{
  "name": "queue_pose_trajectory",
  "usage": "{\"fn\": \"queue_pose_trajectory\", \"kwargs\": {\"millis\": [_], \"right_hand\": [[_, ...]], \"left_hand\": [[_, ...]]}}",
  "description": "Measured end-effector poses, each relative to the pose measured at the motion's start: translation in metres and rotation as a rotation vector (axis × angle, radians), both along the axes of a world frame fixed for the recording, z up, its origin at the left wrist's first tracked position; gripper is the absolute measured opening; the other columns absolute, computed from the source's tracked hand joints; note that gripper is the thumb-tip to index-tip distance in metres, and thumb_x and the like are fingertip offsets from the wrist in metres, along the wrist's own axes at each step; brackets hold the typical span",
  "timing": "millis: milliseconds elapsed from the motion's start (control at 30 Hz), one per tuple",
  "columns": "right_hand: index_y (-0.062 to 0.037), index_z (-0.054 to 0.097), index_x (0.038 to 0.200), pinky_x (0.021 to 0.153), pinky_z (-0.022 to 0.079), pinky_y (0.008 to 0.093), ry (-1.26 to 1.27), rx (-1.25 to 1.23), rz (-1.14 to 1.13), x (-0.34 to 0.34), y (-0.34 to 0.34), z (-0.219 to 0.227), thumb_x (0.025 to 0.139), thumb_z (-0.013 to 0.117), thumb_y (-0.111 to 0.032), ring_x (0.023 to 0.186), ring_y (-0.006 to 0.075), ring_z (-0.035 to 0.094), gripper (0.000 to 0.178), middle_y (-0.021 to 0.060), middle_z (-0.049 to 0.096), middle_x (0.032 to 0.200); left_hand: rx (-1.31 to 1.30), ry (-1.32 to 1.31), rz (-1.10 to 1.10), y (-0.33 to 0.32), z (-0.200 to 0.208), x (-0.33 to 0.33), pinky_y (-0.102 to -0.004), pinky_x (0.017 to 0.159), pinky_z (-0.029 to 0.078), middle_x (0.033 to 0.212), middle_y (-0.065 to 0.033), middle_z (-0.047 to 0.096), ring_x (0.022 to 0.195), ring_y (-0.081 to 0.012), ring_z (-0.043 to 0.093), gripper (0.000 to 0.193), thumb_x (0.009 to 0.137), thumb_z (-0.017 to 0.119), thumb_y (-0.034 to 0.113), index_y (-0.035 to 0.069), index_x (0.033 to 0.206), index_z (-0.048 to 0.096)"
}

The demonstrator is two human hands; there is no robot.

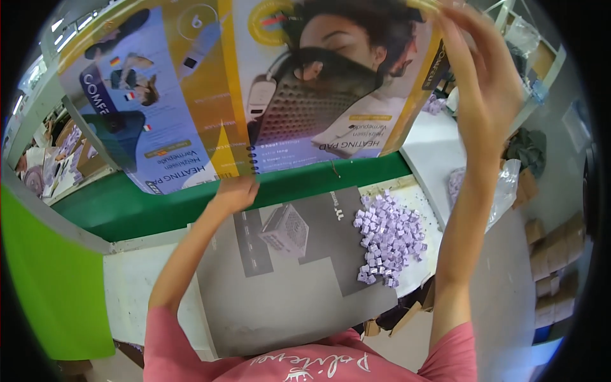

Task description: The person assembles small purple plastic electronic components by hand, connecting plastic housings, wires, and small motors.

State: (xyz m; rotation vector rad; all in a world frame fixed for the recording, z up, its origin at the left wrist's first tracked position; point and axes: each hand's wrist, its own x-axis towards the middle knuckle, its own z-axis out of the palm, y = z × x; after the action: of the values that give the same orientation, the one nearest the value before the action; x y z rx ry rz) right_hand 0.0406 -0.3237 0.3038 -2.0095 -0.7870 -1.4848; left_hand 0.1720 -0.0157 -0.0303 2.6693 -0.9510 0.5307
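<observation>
A large printed cardboard sheet (pixel 375 130) in yellow, purple and white is raised in front of me, its print upside down. It carries pictures of a heating pad and of people. My left hand (pixel 235 193) is closed on its lower edge near the middle, next to a row of small dark marks. At its upper right corner my right hand (pixel 480 70) grips the sheet, with some fingers out of sight behind it. Beneath it, a grey printed sheet (pixel 286 305) lies flat on the table, and a heap of small lilac cubes (pixel 389 235) rests at its right edge.
A green strip (pixel 305 184) runs along the back of the white table (pixel 137 286). On the right are a pale panel (pixel 433 143) and clear plastic bags (pixel 506 191). Stacked cardboard boxes (pixel 557 254) stand on the floor. A bright green surface (pixel 51 280) is at the left.
</observation>
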Motion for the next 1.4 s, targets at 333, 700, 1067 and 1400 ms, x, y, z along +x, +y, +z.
{"fn": "queue_pose_trajectory", "kwargs": {"millis": [333,700,1067,1400], "right_hand": [[-0.0081,0.068,0.113,0.082,0.045,0.0396,1.148,-0.246,-0.179,-0.173,-0.024,-0.29,0.071,0.082,-0.015,0.096,0.0283,0.056,0.045,0.0099,0.06,0.106],[-0.0009,0.068,0.111,0.078,0.045,0.0374,1.053,-0.375,-0.154,-0.154,-0.035,-0.319,0.074,0.061,0.0,0.094,0.0276,0.056,0.037,0.0106,0.058,0.101],[-0.0065,0.072,0.108,0.082,0.048,0.037,0.923,-0.505,-0.093,-0.156,-0.033,-0.324,0.07,0.062,-0.001,0.093,0.0269,0.056,0.039,0.007,0.061,0.103],[-0.004,0.067,0.111,0.083,0.053,0.0401,1.004,-0.568,0.048,-0.15,-0.02,-0.335,0.073,0.065,0.0,0.099,0.0317,0.058,0.039,0.0114,0.06,0.108]], "left_hand": [[-0.062,0.357,-0.139,-0.051,-0.059,0.067,-0.0466,0.072,0.052,0.095,-0.017,0.067,0.083,-0.0358,0.066,0.03,0.085,0.062,0.031,0.003,0.099,0.062],[0.339,0.588,-0.212,-0.063,0.003,0.009,-0.0466,0.075,0.053,0.1,-0.0171,0.069,0.086,-0.0396,0.066,0.046,0.084,0.065,0.04,0.003,0.111,0.061],[0.522,0.316,0.119,0.017,0.084,-0.136,-0.0449,0.068,0.054,0.094,-0.0146,0.069,0.085,-0.032,0.07,0.062,0.067,0.08,0.057,0.008,0.103,0.063],[0.345,-0.068,0.027,0.034,-0.011,-0.189,-0.0444,0.067,0.055,0.088,-0.0121,0.07,0.082,-0.0335,0.07,0.029,0.078,0.072,0.026,0.006,0.097,0.063]]}}
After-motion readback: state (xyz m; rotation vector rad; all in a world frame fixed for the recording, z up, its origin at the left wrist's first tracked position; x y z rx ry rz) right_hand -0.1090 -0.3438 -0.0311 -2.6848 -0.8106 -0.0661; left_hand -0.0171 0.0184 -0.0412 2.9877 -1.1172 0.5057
